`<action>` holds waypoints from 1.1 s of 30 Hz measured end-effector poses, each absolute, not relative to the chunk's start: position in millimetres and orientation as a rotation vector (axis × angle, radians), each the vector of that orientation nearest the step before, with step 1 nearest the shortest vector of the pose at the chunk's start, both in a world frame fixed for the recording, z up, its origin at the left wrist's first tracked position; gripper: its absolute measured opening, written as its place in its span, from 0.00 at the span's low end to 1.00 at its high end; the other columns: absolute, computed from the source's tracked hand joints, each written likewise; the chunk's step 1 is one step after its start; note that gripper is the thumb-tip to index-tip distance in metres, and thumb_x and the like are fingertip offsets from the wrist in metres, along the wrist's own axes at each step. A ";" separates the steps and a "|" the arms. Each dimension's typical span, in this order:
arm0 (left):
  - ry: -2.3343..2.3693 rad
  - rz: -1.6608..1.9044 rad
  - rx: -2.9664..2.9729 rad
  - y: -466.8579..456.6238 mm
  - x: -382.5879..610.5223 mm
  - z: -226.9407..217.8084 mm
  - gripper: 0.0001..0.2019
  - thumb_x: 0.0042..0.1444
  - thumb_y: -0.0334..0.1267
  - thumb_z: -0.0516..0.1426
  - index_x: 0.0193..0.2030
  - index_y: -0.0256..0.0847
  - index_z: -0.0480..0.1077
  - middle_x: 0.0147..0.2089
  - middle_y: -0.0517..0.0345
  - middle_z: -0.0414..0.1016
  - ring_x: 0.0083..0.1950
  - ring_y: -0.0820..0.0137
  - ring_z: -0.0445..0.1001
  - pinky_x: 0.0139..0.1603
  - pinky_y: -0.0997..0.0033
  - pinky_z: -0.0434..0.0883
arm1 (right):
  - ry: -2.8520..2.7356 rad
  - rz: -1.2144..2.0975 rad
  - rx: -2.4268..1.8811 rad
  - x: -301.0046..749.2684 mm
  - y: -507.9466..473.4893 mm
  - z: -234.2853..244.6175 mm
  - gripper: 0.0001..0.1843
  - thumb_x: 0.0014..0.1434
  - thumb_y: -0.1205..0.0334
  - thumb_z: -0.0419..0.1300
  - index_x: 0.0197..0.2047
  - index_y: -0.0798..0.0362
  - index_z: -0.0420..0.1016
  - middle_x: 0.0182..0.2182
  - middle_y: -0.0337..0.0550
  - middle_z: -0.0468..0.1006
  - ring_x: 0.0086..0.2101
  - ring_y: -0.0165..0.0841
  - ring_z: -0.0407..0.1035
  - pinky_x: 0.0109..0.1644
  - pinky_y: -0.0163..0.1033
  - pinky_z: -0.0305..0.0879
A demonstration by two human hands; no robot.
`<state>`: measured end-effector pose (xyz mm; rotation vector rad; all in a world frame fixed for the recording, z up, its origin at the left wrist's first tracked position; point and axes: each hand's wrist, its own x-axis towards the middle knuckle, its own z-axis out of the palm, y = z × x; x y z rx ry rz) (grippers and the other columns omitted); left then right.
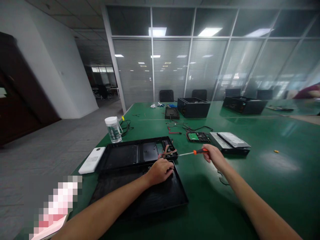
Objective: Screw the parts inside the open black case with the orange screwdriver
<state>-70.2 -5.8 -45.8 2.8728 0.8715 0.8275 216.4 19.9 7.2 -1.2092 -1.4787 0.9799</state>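
Left forearm [112,206] crosses a black panel [162,198] on the green bench [205,206]. The right grip [210,154] closes around the screwdriver [194,152], which extends leftward from it, long axis nearly level, tip pointing at the black tray's [126,154] right end. The left grip [161,171] curls near striped wires [168,153]; whether it pinches anything I cannot tell. Beyond sits a silver-topped box [230,140].

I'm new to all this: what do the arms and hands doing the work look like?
They are a person's own. The left arm and right arm show no sleeves, watch, bracelet or cables. The left grip and right grip are ordinary human hands, without gloves.
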 end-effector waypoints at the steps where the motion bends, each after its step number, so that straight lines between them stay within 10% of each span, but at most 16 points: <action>1: 0.803 0.786 2.909 -5.2 -71.1 -45.7 0.06 0.58 0.35 0.51 0.39 0.39 0.68 0.35 0.56 0.72 0.38 0.69 0.69 0.42 0.70 0.64 | -1.233 1.086 -1.170 226.4 24.7 -6.8 0.18 0.58 0.49 0.49 0.22 0.51 0.60 0.11 0.30 0.58 0.12 0.24 0.53 0.16 0.31 0.51; 10: 0.575 0.755 3.052 -11.4 -70.4 -40.5 0.16 0.57 0.47 0.51 0.45 0.37 0.68 0.40 0.50 0.72 0.40 0.67 0.68 0.41 0.67 0.64 | -0.873 1.139 -0.845 217.5 33.4 -24.5 0.12 0.44 0.61 0.66 0.28 0.52 0.65 0.24 0.33 0.69 0.23 0.25 0.65 0.25 0.30 0.64; 14: 0.618 0.626 3.200 -16.9 -73.1 -13.0 0.14 0.60 0.44 0.47 0.39 0.38 0.68 0.38 0.49 0.71 0.39 0.66 0.68 0.42 0.66 0.63 | -1.600 0.867 -1.062 180.7 -21.0 9.4 0.16 0.59 0.50 0.50 0.28 0.53 0.66 0.17 0.34 0.63 0.19 0.26 0.59 0.23 0.32 0.59; 19: 1.447 0.486 2.932 4.1 -108.9 34.5 0.14 0.60 0.46 0.47 0.39 0.38 0.66 0.36 0.52 0.71 0.38 0.66 0.69 0.38 0.70 0.64 | -2.718 0.384 -0.958 139.3 -120.4 10.8 0.13 0.56 0.58 0.54 0.43 0.52 0.69 0.38 0.45 0.74 0.36 0.34 0.69 0.39 0.38 0.63; 33: 1.290 0.040 2.949 -8.0 -169.0 31.5 0.07 0.52 0.37 0.58 0.39 0.42 0.67 0.39 0.57 0.72 0.41 0.67 0.71 0.40 0.74 0.65 | -2.563 0.119 -1.261 201.7 -166.0 -34.0 0.10 0.56 0.69 0.52 0.39 0.46 0.68 0.35 0.42 0.73 0.35 0.35 0.70 0.36 0.39 0.67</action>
